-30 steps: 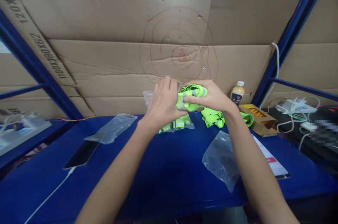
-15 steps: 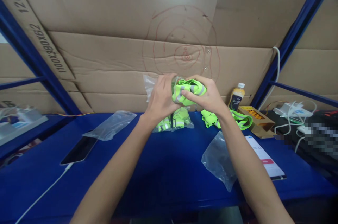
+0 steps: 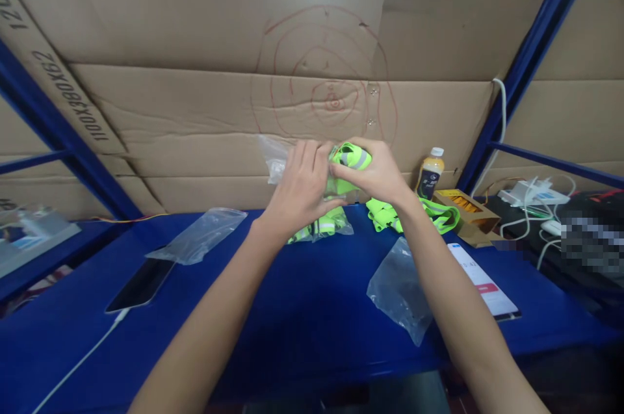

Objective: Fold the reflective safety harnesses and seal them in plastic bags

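A clear plastic bag (image 3: pixel 273 159) is gripped in my left hand (image 3: pixel 303 188), its loose end sticking out to the left behind the fingers. My right hand (image 3: pixel 379 170) pinches a rolled neon-green reflective strap (image 3: pixel 351 157) with grey bands, thumb in front. The strap's left part sits inside the bag's mouth, between both hands. Below them on the blue table lie bagged green straps (image 3: pixel 324 225), partly hidden by my left hand. Loose green reflective straps (image 3: pixel 442 216) lie behind my right forearm.
Flat clear bags lie at left (image 3: pixel 202 235) and right (image 3: pixel 397 290). A dark phone (image 3: pixel 141 284) on a cable is at left, a lit phone (image 3: pixel 482 284) at right. A bottle (image 3: pixel 429 173) and open carton (image 3: pixel 468 216) stand back right, before a cardboard wall (image 3: pixel 195 108).
Less of the green strap shows now; it sits deeper in the bag, and my left fingers have closed further over the bag. The whole view has shifted slightly.
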A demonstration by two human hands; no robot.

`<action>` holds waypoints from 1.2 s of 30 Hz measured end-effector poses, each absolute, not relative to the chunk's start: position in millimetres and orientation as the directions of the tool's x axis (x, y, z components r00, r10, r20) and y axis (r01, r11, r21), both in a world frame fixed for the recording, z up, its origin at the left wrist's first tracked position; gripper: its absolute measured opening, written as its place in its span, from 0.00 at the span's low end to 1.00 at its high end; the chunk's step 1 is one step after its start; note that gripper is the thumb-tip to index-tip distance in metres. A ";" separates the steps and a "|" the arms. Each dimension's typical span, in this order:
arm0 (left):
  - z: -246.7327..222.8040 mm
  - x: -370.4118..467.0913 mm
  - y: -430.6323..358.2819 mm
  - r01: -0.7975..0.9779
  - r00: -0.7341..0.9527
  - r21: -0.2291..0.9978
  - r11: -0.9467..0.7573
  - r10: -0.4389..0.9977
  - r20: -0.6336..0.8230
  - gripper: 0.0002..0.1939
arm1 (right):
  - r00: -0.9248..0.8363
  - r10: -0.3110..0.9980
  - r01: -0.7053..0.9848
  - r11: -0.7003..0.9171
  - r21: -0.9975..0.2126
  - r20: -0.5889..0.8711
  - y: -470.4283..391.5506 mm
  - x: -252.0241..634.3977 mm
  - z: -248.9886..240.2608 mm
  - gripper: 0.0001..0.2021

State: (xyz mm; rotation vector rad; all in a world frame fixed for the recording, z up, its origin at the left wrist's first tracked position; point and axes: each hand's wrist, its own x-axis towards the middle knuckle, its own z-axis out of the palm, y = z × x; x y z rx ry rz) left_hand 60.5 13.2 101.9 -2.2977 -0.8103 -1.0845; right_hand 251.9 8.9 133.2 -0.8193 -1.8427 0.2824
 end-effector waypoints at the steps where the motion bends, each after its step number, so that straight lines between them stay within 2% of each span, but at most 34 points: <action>1: 105.6 58.9 10.7 0.645 0.555 -0.164 -0.746 0.310 0.772 0.46 | -0.197 0.664 0.339 0.737 -0.585 0.721 12.1 251.7 131.8 0.15; 5: 115.0 54.5 5.1 0.624 0.580 -0.150 -0.767 0.327 0.746 0.43 | -0.207 0.723 0.159 0.689 -0.707 0.659 19.0 250.1 128.0 0.18; 8: 114.7 51.5 9.2 0.664 0.539 -0.152 -0.732 0.328 0.776 0.38 | -0.242 0.744 0.109 0.658 -0.745 0.622 18.9 249.3 126.0 0.20; 12: 109.5 41.1 19.9 0.701 0.508 -0.080 -0.708 0.417 0.754 0.32 | -0.352 0.751 0.115 0.627 -0.770 0.559 20.9 251.1 122.0 0.32; 15: 104.6 34.1 26.8 0.682 0.516 0.001 -0.731 0.483 0.707 0.33 | -0.375 0.758 0.146 0.618 -0.773 0.534 25.7 252.8 118.4 0.28; 19: 97.9 35.9 31.2 0.638 0.580 0.030 -0.770 0.506 0.639 0.36 | -0.402 0.785 0.052 0.533 -0.844 0.471 32.0 257.8 115.1 0.23; 22: 92.8 43.6 32.0 0.590 0.600 0.062 -0.805 0.489 0.633 0.37 | -0.394 0.811 0.025 0.481 -0.876 0.434 34.6 262.2 114.2 0.23; 26: 90.5 49.8 32.1 0.589 0.531 0.103 -0.801 0.480 0.698 0.35 | -0.326 0.804 0.028 0.534 -0.845 0.497 34.9 255.6 111.0 0.22; 29: 93.7 46.7 30.4 0.619 0.517 0.083 -0.781 0.485 0.706 0.37 | -0.298 0.795 0.071 0.570 -0.818 0.528 34.7 243.6 106.3 0.22; 36: 100.0 42.0 24.1 0.615 0.535 0.109 -0.781 0.514 0.671 0.43 | -0.307 0.823 0.167 0.541 -0.824 0.478 30.6 245.2 108.3 0.27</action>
